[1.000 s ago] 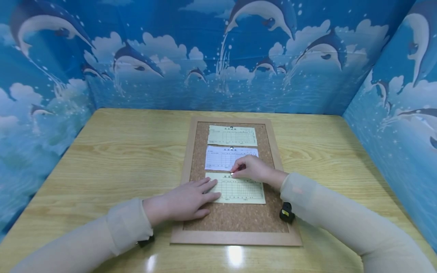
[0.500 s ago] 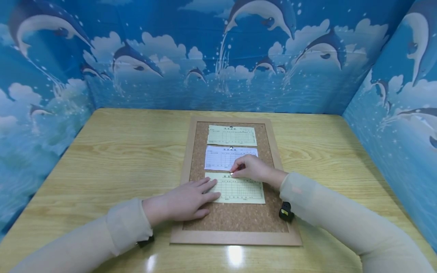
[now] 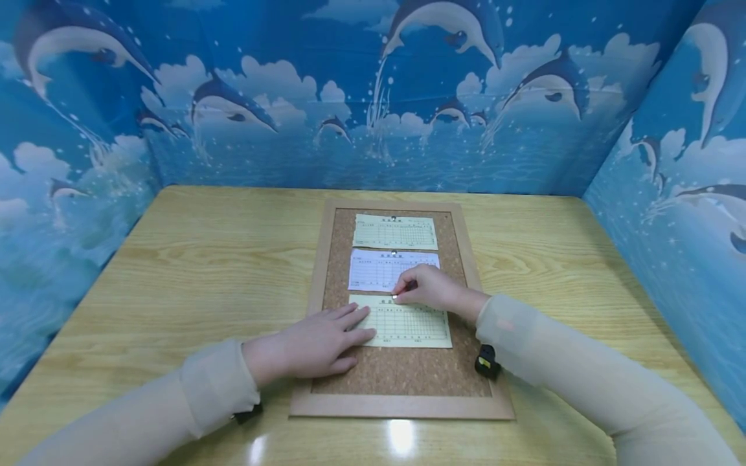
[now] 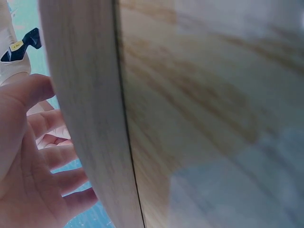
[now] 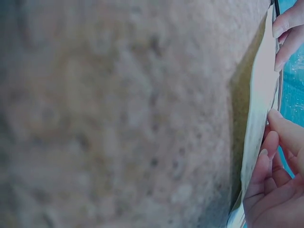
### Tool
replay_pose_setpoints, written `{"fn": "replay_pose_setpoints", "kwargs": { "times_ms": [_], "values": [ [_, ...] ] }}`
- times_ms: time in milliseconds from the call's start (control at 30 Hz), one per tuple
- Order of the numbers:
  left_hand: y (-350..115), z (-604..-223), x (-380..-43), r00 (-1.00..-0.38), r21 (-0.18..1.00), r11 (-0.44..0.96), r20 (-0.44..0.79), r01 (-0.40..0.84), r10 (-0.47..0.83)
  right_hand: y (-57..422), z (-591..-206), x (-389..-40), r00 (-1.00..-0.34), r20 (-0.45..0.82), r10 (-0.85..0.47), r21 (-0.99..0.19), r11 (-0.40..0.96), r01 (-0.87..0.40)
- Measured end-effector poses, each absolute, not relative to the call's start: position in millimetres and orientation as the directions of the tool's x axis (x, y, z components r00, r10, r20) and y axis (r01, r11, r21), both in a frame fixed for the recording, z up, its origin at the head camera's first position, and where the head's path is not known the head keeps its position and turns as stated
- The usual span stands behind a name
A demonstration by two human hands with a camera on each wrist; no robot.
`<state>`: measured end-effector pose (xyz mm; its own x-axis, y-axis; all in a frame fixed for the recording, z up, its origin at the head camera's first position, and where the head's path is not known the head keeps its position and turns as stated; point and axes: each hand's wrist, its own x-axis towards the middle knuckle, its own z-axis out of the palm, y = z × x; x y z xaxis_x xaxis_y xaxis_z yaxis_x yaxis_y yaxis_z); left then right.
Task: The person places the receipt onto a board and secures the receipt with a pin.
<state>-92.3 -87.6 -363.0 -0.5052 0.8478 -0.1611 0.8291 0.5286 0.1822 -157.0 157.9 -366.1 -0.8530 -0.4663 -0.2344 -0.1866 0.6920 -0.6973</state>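
Note:
My right hand pinches a small silvery pushpin at the top edge of the lowest pale yellow form slip. In the right wrist view, thumb and fingertips meet close to the slip's edge, and the paper stands slightly off the cork. With fingers spread, my left hand rests on the left edge of that slip and on the corkboard. Above lies a lilac-white slip, partly behind the right hand, and a second pale yellow slip at the top. Each has a shiny pin at its upper edge.
The corkboard's wooden frame lies on a wood-grain table. Dolphin-print cloth walls off the back and both sides. A dark device with a yellow label sits under the right wrist.

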Motion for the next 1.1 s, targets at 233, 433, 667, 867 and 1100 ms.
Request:
{"fn": "replay_pose_setpoints", "kwargs": {
  "times_ms": [233, 433, 667, 867, 1100],
  "values": [
    [-87.4, -363.2, -92.2, -0.504, 0.181, 0.527, -0.159, 0.830, 0.849, 157.9, -365.7, -157.5, -0.850, -0.235, -0.472, -0.693, 0.694, -0.194],
    [-87.2, -363.5, -92.0, -0.503, 0.184, 0.527, -0.163, 0.830, 0.849, 157.3, -365.9, -158.4, -0.847, -0.231, -0.479, -0.690, 0.694, -0.204],
    [-87.6, -364.1, -92.1, -0.500, 0.178, 0.524, -0.161, 0.833, 0.851, 157.2, -366.6, -158.7, -0.845, -0.225, -0.485, -0.687, 0.694, -0.215],
    [-87.3, -364.5, -92.2, -0.498, 0.176, 0.522, -0.162, 0.835, 0.852, 156.8, -366.0, -157.9, -0.847, -0.228, -0.481, -0.687, 0.696, -0.211],
    [-87.2, -364.0, -92.3, -0.502, 0.177, 0.528, -0.169, 0.831, 0.848, 156.9, -366.0, -158.5, -0.846, -0.225, -0.483, -0.682, 0.699, -0.217]
  ]
}}
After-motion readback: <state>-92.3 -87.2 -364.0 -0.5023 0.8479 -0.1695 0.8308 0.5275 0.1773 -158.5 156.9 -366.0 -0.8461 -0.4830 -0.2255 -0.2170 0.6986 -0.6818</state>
